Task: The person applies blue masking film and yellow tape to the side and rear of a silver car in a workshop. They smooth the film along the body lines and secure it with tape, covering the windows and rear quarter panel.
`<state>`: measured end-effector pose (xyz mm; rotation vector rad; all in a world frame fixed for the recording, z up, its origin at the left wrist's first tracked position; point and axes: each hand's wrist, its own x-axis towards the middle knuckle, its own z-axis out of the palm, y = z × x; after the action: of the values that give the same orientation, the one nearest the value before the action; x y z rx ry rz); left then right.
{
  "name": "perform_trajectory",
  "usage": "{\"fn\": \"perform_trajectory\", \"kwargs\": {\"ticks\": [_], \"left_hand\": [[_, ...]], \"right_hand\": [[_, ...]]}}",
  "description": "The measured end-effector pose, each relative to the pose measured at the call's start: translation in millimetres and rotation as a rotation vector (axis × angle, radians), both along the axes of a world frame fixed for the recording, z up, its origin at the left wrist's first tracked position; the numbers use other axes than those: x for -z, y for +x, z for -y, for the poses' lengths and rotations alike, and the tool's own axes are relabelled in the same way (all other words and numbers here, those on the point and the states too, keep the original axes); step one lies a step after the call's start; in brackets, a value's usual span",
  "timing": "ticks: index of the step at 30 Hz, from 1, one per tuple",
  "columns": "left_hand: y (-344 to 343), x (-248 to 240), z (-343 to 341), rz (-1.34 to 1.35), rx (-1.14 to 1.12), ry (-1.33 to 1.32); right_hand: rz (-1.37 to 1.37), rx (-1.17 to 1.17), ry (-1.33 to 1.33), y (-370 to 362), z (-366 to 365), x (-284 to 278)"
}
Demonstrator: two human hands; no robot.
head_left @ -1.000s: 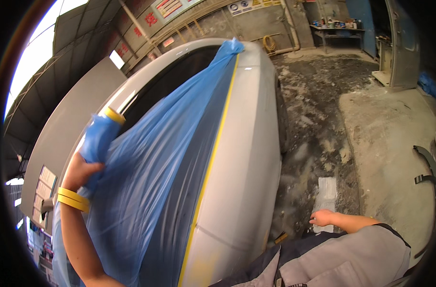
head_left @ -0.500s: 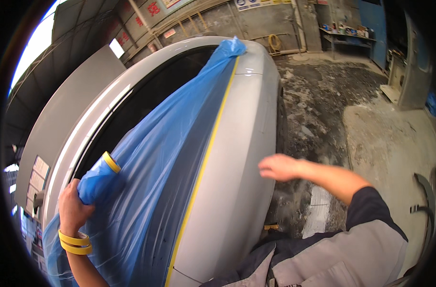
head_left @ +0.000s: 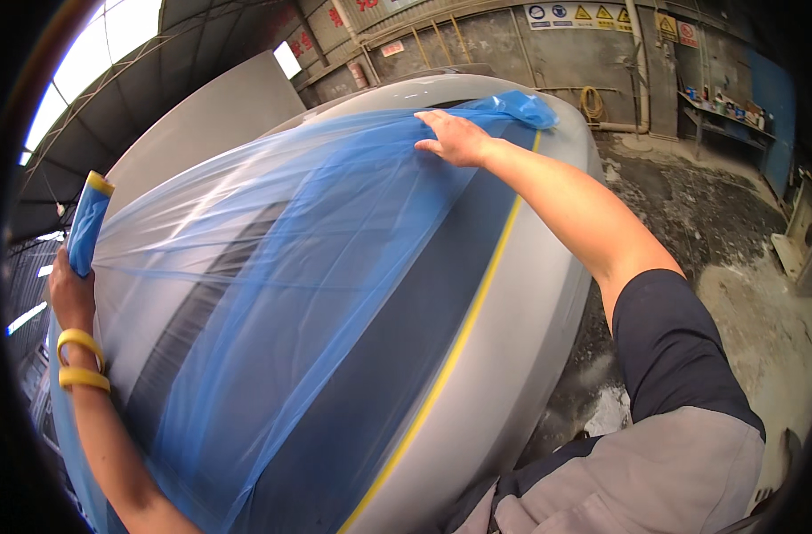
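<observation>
Now the two hands are far apart, with the blue film [head_left: 317,258] stretched between them over the pale car [head_left: 513,347]. The left hand [head_left: 70,283] is closed around the lower end of the film roll [head_left: 89,227], whose yellow-edged end points up above the fingers, and two yellow tape rolls [head_left: 84,379] sit around the wrist below it. The right hand [head_left: 455,141], fingers extended and gripping nothing, is at the film's upper part; whether it presses down or only hovers there, I cannot tell. Just beyond it, the film's bunched end [head_left: 523,109] lies on the car, and a yellow tape strip [head_left: 479,307] runs down below that forearm. Half a second ago the right hand was away from the film and the left hand nearer the car's side; since then the left has swung outward and the folds have fanned wide, so the sheet seems to cover more of the bodywork
</observation>
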<state>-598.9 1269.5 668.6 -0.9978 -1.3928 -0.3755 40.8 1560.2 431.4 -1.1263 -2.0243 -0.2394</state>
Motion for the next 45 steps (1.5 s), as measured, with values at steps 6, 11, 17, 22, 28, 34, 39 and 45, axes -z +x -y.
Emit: {"fn": "perform_trajectory", "kwargs": {"ticks": [6, 11, 17, 22, 28, 34, 39, 45], "left_hand": [[-61.4, -8.3, -26.5, 0.336, -0.205, -0.064], [-106.1, -1.1, -23.6, 0.408, -0.275, -0.139], [0.1, -3.4, 23.4, 0.298, -0.122, 0.055], [167.1, 15.7, 3.4, 0.401, 0.103, 0.1], [393.7, 178.2, -8.8, 0.903, 0.526, -0.279], [557.4, 267.6, 13.0, 0.724, 0.362, -0.586], [614.8, 275.9, 45.0, 1.341, -0.017, -0.25], [690.9, 306.8, 12.1, 1.34, 0.04, 0.162]], "right_hand": [[-0.064, -0.043, 0.023, 32.5, -84.5, -15.5], [-0.051, -0.358, 0.016, 73.9, -146.6, -29.8], [0.126, -0.412, 0.127, 125.4, -183.3, -28.7], [0.255, -0.715, -0.425, 160.7, -199.4, -77.1], [0.152, -0.947, -0.842, 169.9, -215.8, -105.5], [0.226, -0.86, -0.809, 148.6, -287.1, -158.2], [-0.026, -0.999, -0.52, 95.9, -351.8, -183.1], [-0.147, -0.846, -0.036, 10.0, -416.1, -216.0]]}}
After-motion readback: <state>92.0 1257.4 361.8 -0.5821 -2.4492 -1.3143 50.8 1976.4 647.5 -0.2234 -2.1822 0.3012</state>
